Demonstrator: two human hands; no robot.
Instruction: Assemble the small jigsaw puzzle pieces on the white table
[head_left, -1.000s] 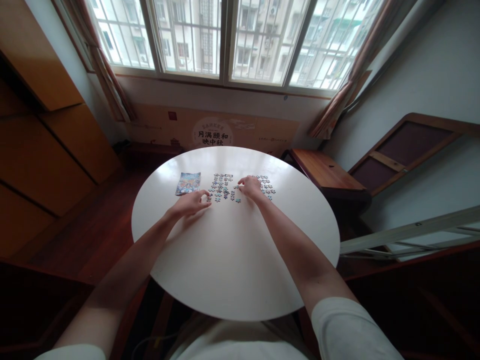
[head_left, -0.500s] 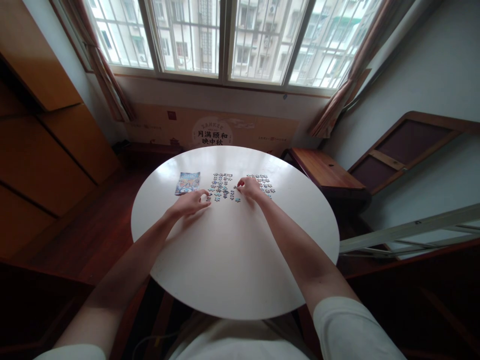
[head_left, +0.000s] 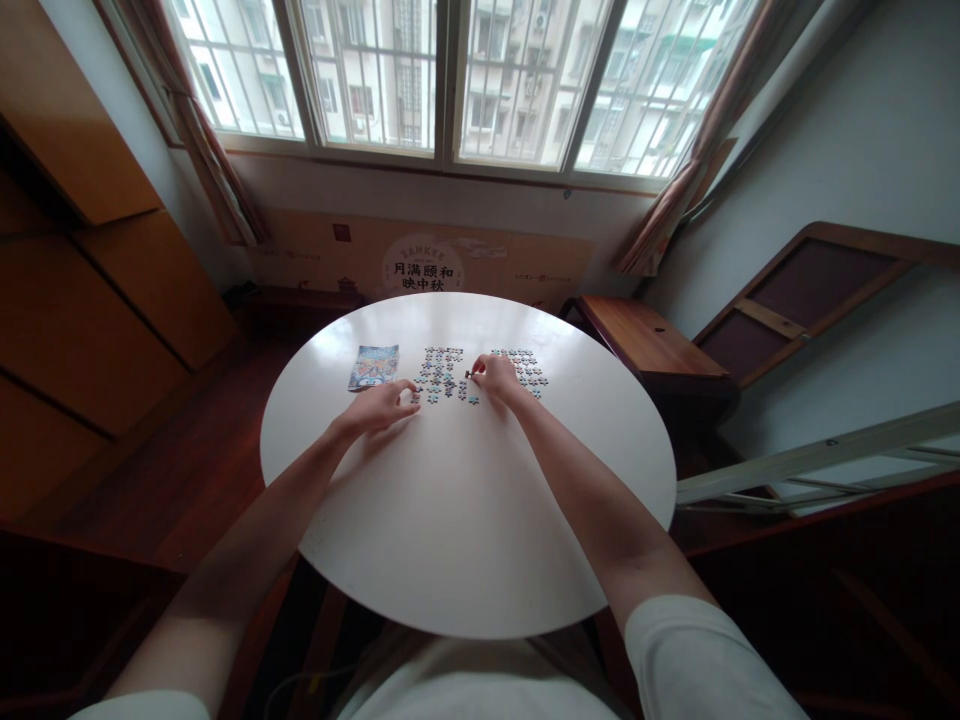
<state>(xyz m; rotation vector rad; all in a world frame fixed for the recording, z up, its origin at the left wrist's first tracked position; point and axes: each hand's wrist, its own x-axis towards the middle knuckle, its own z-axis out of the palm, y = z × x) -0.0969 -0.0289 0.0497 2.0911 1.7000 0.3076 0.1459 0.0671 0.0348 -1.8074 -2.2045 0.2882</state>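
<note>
1. A jigsaw piece (head_left: pixel 469 374) was pinched by the right hand (head_left: pixel 496 376), just above the spread pieces (head_left: pixel 442 372) on the tabletop (head_left: pixel 465 520), likely for matching.
2. The left hand (head_left: pixel 379 407) was curled beside them; its grip could not be told.

Small blue-grey puzzle pieces (head_left: pixel 441 376) lie flat in two loose clusters on the round white table (head_left: pixel 465 540).

text: 月满颐和 / 映中秋 | on: cardboard panel (head_left: pixel 424 262) against wall
</note>
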